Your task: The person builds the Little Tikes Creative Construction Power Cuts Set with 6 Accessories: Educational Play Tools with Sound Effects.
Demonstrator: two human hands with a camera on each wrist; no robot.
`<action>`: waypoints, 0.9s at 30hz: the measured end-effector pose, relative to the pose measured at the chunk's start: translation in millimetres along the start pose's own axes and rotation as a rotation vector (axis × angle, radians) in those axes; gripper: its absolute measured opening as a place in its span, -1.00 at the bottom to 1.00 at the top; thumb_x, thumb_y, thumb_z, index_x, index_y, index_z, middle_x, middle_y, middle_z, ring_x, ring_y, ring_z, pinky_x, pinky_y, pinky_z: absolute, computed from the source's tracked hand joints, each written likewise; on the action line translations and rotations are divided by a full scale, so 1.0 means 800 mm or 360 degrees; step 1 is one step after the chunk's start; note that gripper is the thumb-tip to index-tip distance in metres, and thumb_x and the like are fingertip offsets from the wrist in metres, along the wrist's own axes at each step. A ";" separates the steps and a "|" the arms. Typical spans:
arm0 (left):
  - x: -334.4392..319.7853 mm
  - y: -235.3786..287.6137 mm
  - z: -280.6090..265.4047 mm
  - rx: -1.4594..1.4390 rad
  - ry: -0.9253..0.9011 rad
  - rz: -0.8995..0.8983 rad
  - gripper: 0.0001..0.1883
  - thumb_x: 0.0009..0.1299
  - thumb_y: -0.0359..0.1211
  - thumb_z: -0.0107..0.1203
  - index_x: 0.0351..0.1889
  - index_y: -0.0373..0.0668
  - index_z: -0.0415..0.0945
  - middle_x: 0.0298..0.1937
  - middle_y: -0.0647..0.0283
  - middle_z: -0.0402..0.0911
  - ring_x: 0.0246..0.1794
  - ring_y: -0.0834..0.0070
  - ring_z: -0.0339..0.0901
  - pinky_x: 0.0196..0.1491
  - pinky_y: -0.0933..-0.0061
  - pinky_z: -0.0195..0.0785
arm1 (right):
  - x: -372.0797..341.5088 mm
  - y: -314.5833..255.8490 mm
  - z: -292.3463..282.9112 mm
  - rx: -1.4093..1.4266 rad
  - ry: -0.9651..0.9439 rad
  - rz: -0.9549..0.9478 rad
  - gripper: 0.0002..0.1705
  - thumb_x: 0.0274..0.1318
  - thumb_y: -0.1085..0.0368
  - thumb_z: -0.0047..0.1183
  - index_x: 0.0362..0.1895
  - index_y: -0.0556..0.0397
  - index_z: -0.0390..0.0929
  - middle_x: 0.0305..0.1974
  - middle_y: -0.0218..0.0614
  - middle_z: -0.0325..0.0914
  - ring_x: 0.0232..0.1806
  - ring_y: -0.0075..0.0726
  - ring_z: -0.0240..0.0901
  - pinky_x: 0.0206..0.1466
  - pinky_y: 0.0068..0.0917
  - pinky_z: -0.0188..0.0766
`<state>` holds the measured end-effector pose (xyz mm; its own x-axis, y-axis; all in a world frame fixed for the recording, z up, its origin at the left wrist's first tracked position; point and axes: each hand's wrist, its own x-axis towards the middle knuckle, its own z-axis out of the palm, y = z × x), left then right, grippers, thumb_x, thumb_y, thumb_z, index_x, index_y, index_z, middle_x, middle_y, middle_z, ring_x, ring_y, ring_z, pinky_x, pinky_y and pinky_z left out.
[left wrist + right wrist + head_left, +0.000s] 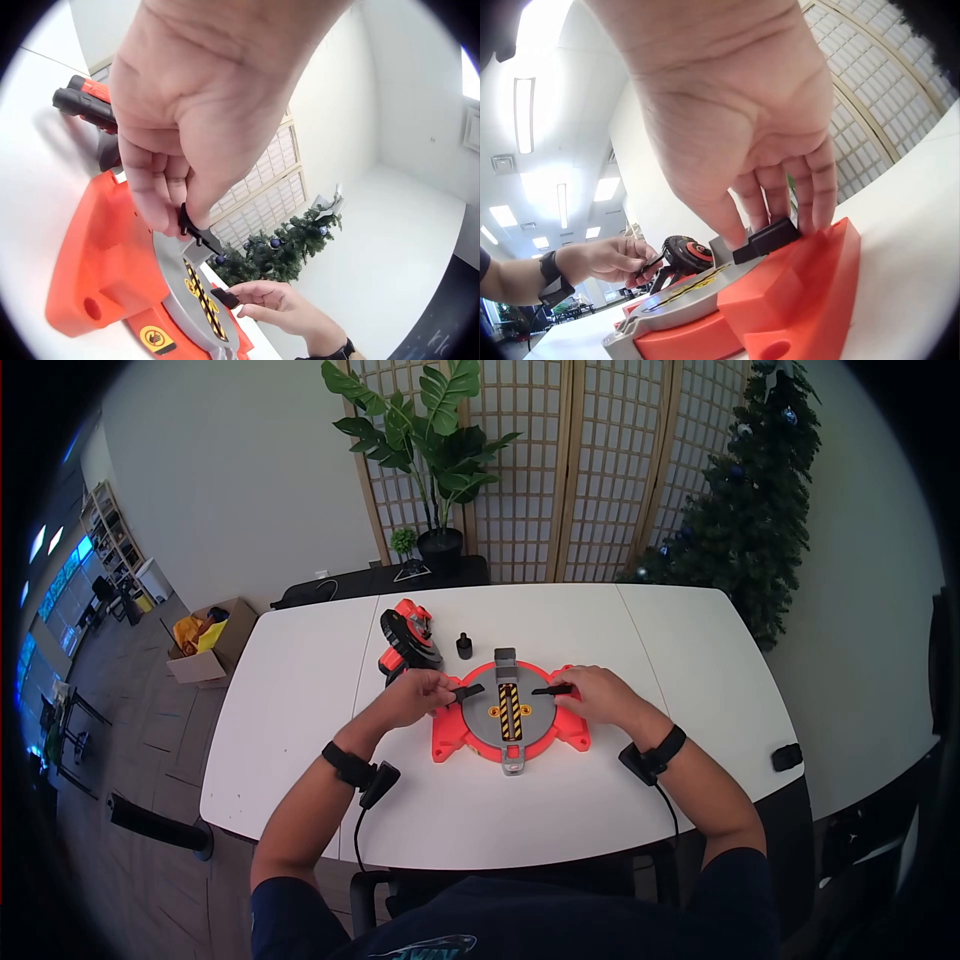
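An orange base with a round grey plate (480, 710) and a black-and-yellow striped strip (511, 712) lies on the white table. At its left side the left hand (415, 697) pinches a small black piece (469, 692) between thumb and fingers; in the left wrist view this piece (199, 234) is held above the plate, with small pegs showing. The right hand (603, 697) pinches another black piece (551, 690) over the plate's right side. In the right wrist view that piece (766, 241) is beside the orange base (780, 292), thumb and fingers around it.
A black and orange saw-like part (410, 637) lies behind the left hand, and a small black cylindrical part (464, 647) stands behind the base. A dark object (787, 757) sits at the table's right edge. Behind the table are a potted plant (440, 545) and a lattice screen.
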<state>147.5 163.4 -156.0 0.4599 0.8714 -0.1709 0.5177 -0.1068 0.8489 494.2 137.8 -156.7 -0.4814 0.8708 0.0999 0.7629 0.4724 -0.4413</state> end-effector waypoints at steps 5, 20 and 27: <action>0.012 -0.009 0.002 0.0260 0.0229 0.0003 -0.80 0.47 -0.38 0.20 0.00 -0.22 0.67 -0.21 0.32 0.71 -0.23 0.61 0.60 -0.13 0.51 0.50 | 0.002 -0.003 0.000 -0.0017 0.0006 0.0039 -0.71 0.15 0.24 0.24 -0.07 0.10 0.66 -0.15 -0.14 0.67 -0.12 -0.06 0.60 0.03 -0.24 0.52; 0.015 0.000 0.015 0.0433 0.0373 -0.0004 -0.81 0.36 -0.40 0.29 -0.10 -0.24 0.72 -0.32 0.23 0.74 -0.31 0.54 0.63 -0.16 0.48 0.48 | 0.002 -0.009 -0.005 0.0009 -0.0036 0.0083 -0.70 0.19 0.22 0.20 -0.06 0.11 0.67 -0.17 -0.09 0.67 -0.13 -0.03 0.60 0.02 -0.22 0.51; 0.011 0.004 0.020 0.0536 0.0422 -0.0029 -0.81 0.36 -0.37 0.30 -0.13 -0.23 0.72 -0.31 0.17 0.73 -0.30 0.44 0.64 -0.15 0.42 0.49 | 0.002 -0.007 -0.001 -0.0022 -0.0014 0.0077 -0.71 0.17 0.27 0.22 -0.05 0.13 0.67 -0.15 -0.11 0.68 -0.12 -0.05 0.61 0.01 -0.24 0.52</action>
<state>165.0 162.6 -162.7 0.2699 0.9628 -0.0125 0.7509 -0.2023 0.6286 489.2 136.4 -153.5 -0.4476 0.8914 0.0711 0.7911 0.4318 -0.4333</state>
